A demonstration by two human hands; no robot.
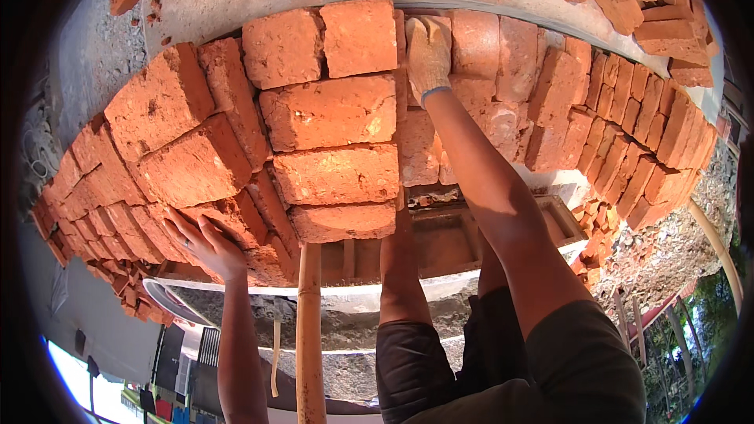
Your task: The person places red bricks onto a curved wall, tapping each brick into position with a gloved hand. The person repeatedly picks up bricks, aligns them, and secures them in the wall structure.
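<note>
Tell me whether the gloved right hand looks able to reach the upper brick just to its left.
Probably yes: the gloved right hand is close beside that upper brick, whose visible face is uncovered, with no arm or tool across it.

super rough matt blocky orange-red clay bricks at 11 o'clock, tan cloth glove near 1, smooth-ish round yellowish wooden pole around 7

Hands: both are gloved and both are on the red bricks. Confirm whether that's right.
Not quite: the head view shows the left hand bare; only the right hand is gloved. Both are on the red bricks.
</note>
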